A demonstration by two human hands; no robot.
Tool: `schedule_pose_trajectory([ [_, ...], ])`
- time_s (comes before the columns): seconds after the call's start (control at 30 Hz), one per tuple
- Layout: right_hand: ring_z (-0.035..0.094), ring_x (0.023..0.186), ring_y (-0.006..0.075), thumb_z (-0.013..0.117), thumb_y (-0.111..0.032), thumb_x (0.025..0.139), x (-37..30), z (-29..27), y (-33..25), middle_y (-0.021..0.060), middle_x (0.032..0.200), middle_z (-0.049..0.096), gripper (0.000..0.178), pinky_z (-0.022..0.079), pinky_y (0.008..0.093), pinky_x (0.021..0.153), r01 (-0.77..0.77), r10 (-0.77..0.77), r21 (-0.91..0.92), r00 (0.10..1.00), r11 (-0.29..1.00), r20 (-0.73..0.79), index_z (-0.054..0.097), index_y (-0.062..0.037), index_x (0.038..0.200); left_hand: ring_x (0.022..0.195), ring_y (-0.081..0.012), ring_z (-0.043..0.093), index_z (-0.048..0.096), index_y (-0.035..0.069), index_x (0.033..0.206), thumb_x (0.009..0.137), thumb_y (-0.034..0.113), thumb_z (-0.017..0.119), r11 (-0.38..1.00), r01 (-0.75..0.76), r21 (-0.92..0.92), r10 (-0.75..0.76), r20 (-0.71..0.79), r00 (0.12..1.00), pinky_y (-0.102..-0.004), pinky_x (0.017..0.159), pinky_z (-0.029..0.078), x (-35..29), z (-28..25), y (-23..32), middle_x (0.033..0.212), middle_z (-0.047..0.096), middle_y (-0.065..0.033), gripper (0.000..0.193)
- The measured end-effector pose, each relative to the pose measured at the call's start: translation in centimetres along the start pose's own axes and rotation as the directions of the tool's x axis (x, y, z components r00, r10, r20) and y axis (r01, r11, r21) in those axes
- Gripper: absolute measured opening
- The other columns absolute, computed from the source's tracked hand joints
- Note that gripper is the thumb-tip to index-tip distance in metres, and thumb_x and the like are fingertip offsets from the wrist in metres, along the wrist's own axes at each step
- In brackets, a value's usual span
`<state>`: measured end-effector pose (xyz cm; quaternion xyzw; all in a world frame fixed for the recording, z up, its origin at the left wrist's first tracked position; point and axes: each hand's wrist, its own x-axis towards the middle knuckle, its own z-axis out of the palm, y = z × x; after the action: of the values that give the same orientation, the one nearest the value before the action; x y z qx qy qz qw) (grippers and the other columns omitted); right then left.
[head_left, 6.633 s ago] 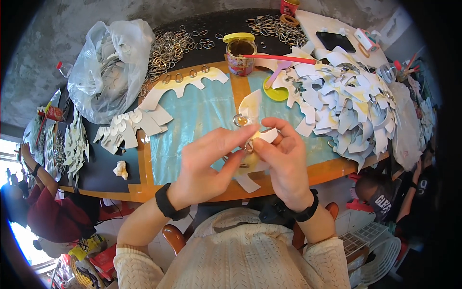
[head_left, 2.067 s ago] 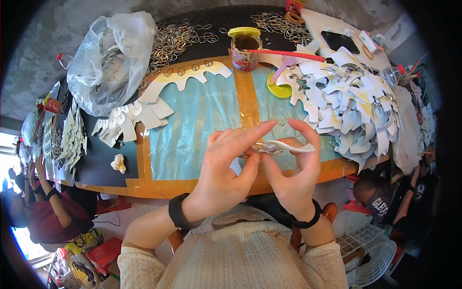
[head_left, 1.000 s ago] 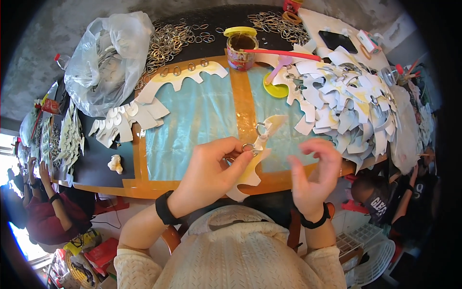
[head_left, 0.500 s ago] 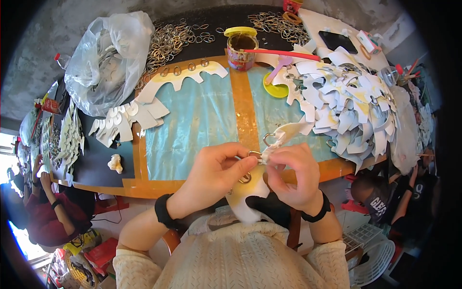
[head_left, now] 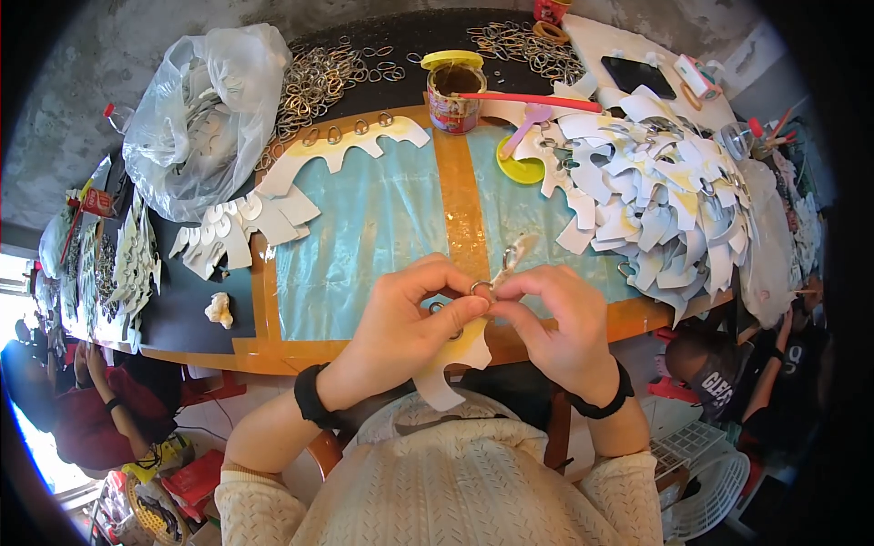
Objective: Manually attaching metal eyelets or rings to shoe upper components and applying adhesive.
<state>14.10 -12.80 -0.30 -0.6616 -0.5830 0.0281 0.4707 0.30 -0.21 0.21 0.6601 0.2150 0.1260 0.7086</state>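
Over the table's front edge, both hands hold one white cut strip (head_left: 466, 352) with yellowish patches and scalloped tabs. My left hand (head_left: 398, 311) is closed, thumb and forefinger pinching the strip beside an oval metal ring (head_left: 481, 288). Thumb and fingers of my right hand (head_left: 557, 314) press together on the strip just right of that ring. The strip's narrow upper end (head_left: 519, 250) stands up beyond my fingertips, with another ring on it. Its lower part hangs below my left hand. My fingers hide the strip's middle.
A similar strip with rings (head_left: 341, 144) lies on the blue sheet (head_left: 364, 237). White pieces are heaped (head_left: 669, 196) at right. Behind stand an open can (head_left: 453, 105) with a red stick and loose rings (head_left: 319, 82). A plastic bag (head_left: 205, 118) is at left. Other people sit at both sides.
The strip's upper end has swung from pointing right to pointing up. Its lower part has shifted left. My right hand has closed in beside the left fingertips.
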Motion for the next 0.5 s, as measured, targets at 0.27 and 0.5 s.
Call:
schedule_pose_trajectory([
  [0.27, 0.055, 0.058, 0.0195, 0.073, -0.004, 0.064, 0.3, 0.1, -0.1, 0.0021, 0.075, 0.059, 0.023, 0.041, 0.0285, 0.052, 0.216, -0.225, -0.222, 0.974, 0.951, -0.015, 0.059, -0.0081, 0.081, 0.075, -0.008, 0.056, 0.064, -0.002, 0.093, 0.085, 0.011, 0.066, 0.991, -0.127, 0.03, 0.127, -0.005, 0.992, -0.0213, 0.061, 0.047, 0.2, -0.3, -0.2, 0.085, 0.06, -0.0048, 0.015],
  [0.5, 0.057, 0.058, 0.0201, 0.07, 0.002, 0.059, -0.3, -0.2, 1.1, 0.0035, 0.082, 0.062, 0.023, 0.044, 0.0286, 0.048, 0.356, -0.362, -0.113, 0.932, 0.928, -0.032, 0.057, -0.0073, 0.076, 0.071, -0.0059, 0.057, 0.062, -0.001, 0.099, 0.086, 0.012, 0.066, 0.794, 0.319, -0.517, -0.3, 0.123, 0.946, -0.0192, 0.061, 0.046, 0.2, 0.7, 0.0, 0.084, 0.064, -0.0039, 0.019],
])
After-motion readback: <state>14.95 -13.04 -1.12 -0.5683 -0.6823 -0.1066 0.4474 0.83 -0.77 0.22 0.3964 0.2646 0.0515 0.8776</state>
